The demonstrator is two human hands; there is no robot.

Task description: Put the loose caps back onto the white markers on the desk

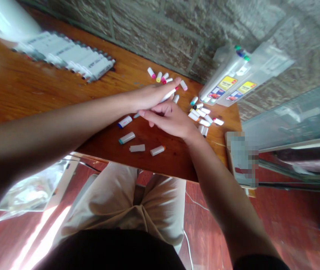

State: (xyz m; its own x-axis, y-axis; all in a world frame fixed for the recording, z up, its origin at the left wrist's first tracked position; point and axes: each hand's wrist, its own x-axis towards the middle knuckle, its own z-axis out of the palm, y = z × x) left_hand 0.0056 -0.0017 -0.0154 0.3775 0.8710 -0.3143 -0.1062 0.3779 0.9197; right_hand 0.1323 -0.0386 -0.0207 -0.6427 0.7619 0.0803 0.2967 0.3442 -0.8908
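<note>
Against the stone wall [148, 22], near the right end of the wooden table [174, 161], a clear plastic case [264, 62] is placed. Inside it, green and dark blue marker ends [246, 58] are seen near the top; the number held cannot be told. Two labels [223, 88] in yellow and blue are borne on its front. Below the table, to the left, a crumpled clear plastic bag [33, 191] is seen, its contents too blurred to be made out.

Both arms are stretched forward over the table and brought together at the hands. The left hand [148, 94] is laid nearly flat, its extended fingers held close together and pointed away to the right. The right hand [174, 122] is set just below it, fingers curled, thumb reached across toward the left. Between the hands a white marker [168, 95] with a red end is slanted; by which fingers it is clamped cannot be told.

Around the hands, white caps [157, 150] with coloured ends are scattered, most densely by the case's foot. At the far left, grey-ended markers [67, 54] are lined up side by side.
</note>
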